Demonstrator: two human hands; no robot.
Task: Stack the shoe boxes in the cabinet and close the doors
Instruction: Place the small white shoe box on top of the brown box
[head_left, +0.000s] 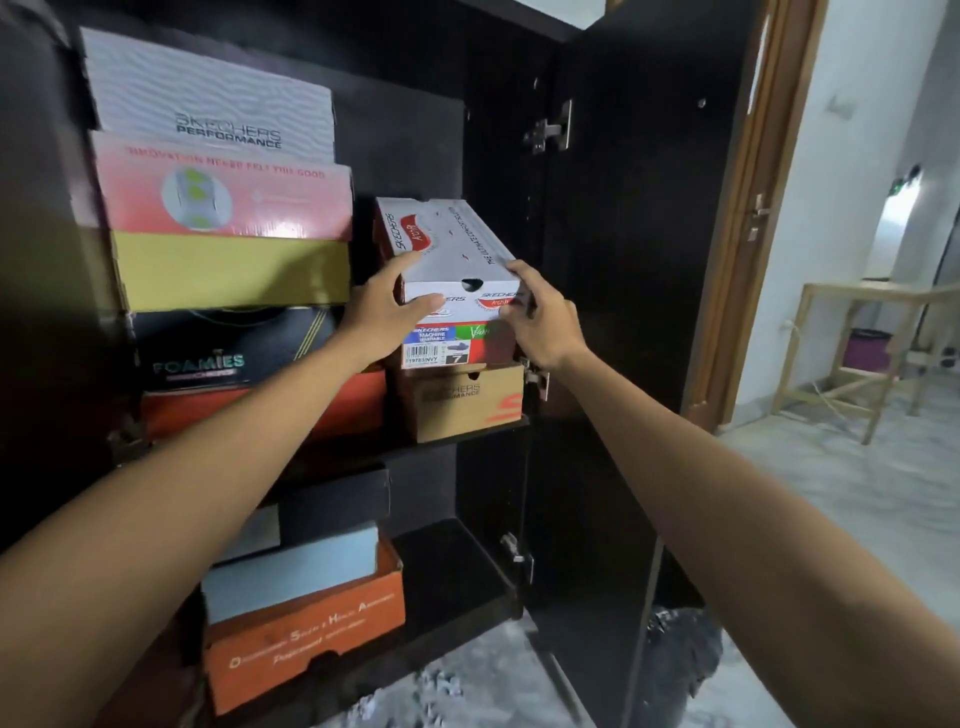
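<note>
Hands (457, 312) grip white box (452, 249) atop brown box (462, 402).

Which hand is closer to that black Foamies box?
Left. The left hand is beside the Foamies box, at its right edge; the right hand is farther right, across the white box.

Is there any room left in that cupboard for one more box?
Yes. The lower shelf is bare right of the orange box. Space is also open above the white box, held by left hand and right hand. The left stack is crowded, up through the yellow box.
</note>
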